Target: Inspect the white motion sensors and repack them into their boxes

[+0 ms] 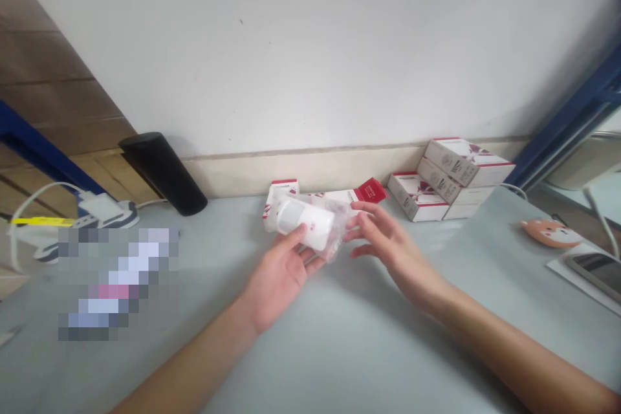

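A white motion sensor (306, 223) in a clear plastic bag (340, 223) is held tilted above the table. My left hand (281, 278) is closed around its lower side, thumb on top and fingers beneath. At the bag's right end is my right hand (388, 242), its fingers apart and slightly curled. Its fingertips are at the bag's edge; whether they touch it I cannot tell. Behind the sensor, partly covered by it, lie a small red-and-white box (284, 184) and a white box with a raised red flap (372, 191).
Several red-and-white boxes (466, 165) are stacked at the back right by the wall. A black cylindrical device (165, 171) stands back left, near white plugs and cables (104, 208). A blurred-out item (121, 281) lies left. An orange animal-face object (550, 233) and a phone (599, 272) are right.
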`<state>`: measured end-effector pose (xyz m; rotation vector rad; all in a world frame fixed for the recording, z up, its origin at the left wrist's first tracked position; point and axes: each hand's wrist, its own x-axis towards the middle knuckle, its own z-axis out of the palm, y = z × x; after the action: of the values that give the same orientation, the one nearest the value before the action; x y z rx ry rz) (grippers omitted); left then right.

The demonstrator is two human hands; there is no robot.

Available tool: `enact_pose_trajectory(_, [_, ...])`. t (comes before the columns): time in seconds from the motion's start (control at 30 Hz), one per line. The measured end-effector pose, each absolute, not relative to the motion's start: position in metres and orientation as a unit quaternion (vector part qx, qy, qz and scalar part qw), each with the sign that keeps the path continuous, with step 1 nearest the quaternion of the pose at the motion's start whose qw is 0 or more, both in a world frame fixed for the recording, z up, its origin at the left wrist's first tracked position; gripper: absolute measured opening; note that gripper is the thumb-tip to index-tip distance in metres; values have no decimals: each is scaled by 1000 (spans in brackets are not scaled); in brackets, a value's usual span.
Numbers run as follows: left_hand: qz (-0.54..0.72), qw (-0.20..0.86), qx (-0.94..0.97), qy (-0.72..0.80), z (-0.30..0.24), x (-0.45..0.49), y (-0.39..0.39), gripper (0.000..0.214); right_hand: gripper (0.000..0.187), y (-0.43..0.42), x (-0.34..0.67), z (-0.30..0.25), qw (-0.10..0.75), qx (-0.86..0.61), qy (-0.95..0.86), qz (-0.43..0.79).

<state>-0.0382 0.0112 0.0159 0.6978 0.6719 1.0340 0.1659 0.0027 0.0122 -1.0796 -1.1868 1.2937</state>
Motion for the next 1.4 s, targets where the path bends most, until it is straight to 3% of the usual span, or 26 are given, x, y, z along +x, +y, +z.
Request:
enact_pose_trajectory(0.13, [468, 738, 383, 299, 13, -37, 8, 51, 60, -3, 157, 6, 453, -410, -519, 598])
enact_pose_trajectory(0.43, [443, 731, 425, 299, 7, -35, 7, 59, 39, 1, 161, 13, 533, -416, -473, 564])
enact_pose_trajectory(0.57, [469, 709, 415, 324, 5, -38, 10, 74, 34, 3, 173, 23, 579, -384, -463, 550])
enact_pose_trajectory(0.67, [530, 617, 468, 347, 3, -42, 14, 91, 34, 3, 178, 32, 581, -364, -429, 588])
enact_pose_trajectory(0.77, [551, 420, 607, 389, 2, -47, 14, 97, 32, 0, 179, 36, 556, -360, -394, 637])
enact_pose_trajectory(0.83, [507, 304, 710, 382, 3, -50, 13, 80, 31, 0, 179, 36, 532, -353, -371, 675])
enact_pose_trajectory(0.93, [439, 239, 792, 350, 5, -54, 9, 53, 29, 3, 181, 32, 499, -326, -340, 727])
enact_pose_trajectory(1.07, [455, 254, 772, 364, 8, -54, 6, 47, 27, 12, 188, 26, 452, -337, -389, 729])
enact_pose_trajectory(1.23, [461, 334, 684, 457, 14, -47, 6, 38, 30, 17, 184, 11, 485, -426, -567, 512])
enact_pose_trajectory(1.4, [385, 544, 551, 502, 20, -47, 9, 64, 27, 11, 179, 6, 473, -427, -665, 390])
